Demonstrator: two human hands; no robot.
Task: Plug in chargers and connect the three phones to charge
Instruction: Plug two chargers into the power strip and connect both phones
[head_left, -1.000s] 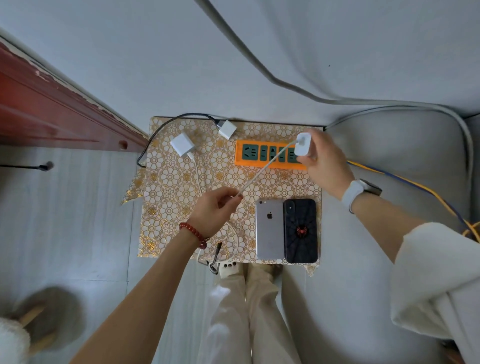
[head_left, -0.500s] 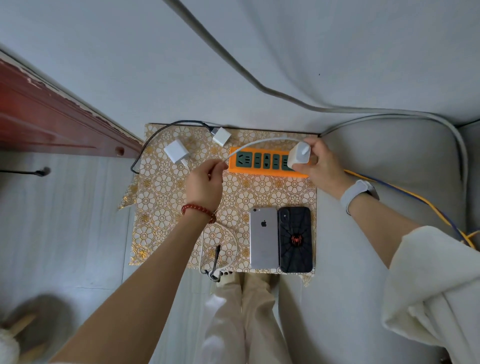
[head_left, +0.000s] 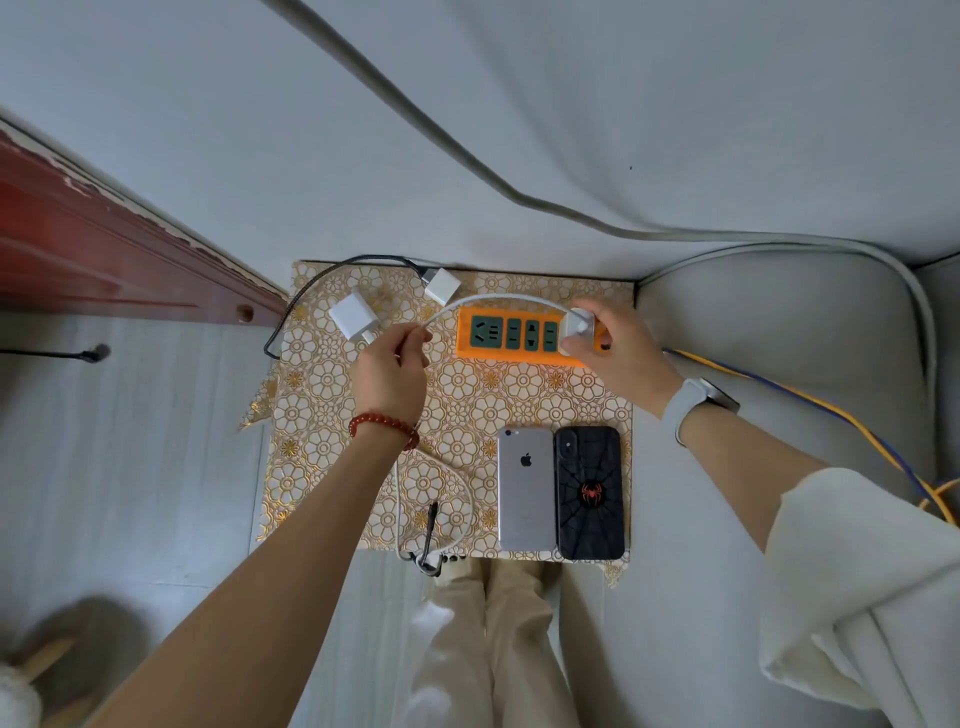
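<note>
The right hand (head_left: 618, 345) has brought the white charger (head_left: 578, 326) down from mid-air onto the right end of the orange power strip (head_left: 511, 336) and now presses it there, fingers wrapped round it. The left hand (head_left: 390, 371) has swung leftward and pinches the white cable (head_left: 498, 300), which arcs over the strip. So the first charger looks seated. Two phones, silver (head_left: 525, 496) and black (head_left: 589, 493), lie unconnected at the near edge of the patterned surface (head_left: 322, 447); two spare chargers (head_left: 352, 314) wait far left.
</note>
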